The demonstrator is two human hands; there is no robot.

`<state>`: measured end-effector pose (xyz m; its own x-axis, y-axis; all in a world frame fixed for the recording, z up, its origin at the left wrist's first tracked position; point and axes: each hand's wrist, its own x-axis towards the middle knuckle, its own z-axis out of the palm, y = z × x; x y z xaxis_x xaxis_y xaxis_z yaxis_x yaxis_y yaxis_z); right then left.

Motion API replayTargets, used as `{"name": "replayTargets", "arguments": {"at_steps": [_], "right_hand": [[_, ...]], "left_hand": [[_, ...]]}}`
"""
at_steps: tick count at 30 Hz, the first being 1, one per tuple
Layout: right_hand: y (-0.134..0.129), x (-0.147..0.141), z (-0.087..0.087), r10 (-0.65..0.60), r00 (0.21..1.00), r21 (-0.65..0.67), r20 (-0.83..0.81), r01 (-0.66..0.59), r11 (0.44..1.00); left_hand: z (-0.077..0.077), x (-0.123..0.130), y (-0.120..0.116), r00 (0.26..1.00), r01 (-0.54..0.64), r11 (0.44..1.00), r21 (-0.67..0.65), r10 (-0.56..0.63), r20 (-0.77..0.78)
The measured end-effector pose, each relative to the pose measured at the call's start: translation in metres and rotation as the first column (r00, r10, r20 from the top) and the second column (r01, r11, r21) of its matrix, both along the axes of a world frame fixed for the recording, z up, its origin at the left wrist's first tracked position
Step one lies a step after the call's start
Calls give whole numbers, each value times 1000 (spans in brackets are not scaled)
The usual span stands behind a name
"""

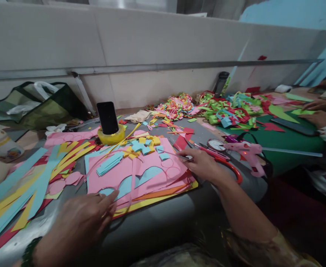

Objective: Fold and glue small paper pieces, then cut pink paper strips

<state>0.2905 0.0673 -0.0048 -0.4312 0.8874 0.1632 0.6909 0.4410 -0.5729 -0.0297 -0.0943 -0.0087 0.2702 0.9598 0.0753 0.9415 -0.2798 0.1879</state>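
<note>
My left hand (86,213) is at the front left edge of a stack of coloured sheets, thumb and forefinger closed together. Whether they pinch anything is unclear. Under its fingertips lies a pink sheet (107,181) with round cut-outs, a blue sheet (148,176) showing through. A narrow pink strip (133,178) curves down beside that hand. My right hand (200,163) is over the right side of the stack, fingers closed; a small metallic bit shows at them, too blurred to name. Small blue pieces (146,149) and yellow pieces (155,141) lie on the pink sheet, with folded blue strips (109,164).
A phone (107,116) stands in a yellow holder (111,137). Right lie red-handled scissors (229,167), a pink glue gun (249,152) and a round dial (216,144). Finished flower pieces (176,105) are heaped behind. Strips (37,181) spread left. Another person's hands (322,113) work far right.
</note>
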Motion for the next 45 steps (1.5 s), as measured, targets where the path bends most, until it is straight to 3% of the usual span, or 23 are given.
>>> {"name": "replayTargets", "arguments": {"at_steps": [3,9,17,20,23,25,27,31,35,37,45], "right_hand": [[7,-7,-2,-53,998,-113,-32,49,992],[16,-15,-5,-133,984,-261,-119,99,960],[13,-18,3,-41,932,-453,-361,-137,881],[9,-17,4,117,935,-314,-335,-228,922],[5,-16,0,210,978,-74,9,-208,975],[4,-17,-4,191,955,77,227,-213,974],[4,-19,-8,194,929,165,316,-255,953],[4,-15,-9,239,927,232,289,-310,922],[-3,-5,-6,286,938,288,196,-334,897],[-8,-2,-6,285,941,297,184,-329,896],[-35,2,-6,201,914,262,354,-303,916]], "left_hand": [[6,27,16,987,-22,998,-61,12,-161],[10,57,37,971,-41,993,-109,14,-238],[8,66,42,963,2,994,-108,-31,-268],[15,69,44,962,9,990,-140,-47,-270],[18,74,47,956,8,987,-159,-55,-289],[18,76,48,955,13,987,-162,-60,-290],[16,76,48,958,27,989,-142,-66,-279],[13,70,45,981,38,995,-94,-55,-185],[9,61,53,997,-51,999,-12,50,-53],[5,60,59,998,-66,997,-46,64,-27],[0,61,62,993,-93,990,-103,85,-81]]}}
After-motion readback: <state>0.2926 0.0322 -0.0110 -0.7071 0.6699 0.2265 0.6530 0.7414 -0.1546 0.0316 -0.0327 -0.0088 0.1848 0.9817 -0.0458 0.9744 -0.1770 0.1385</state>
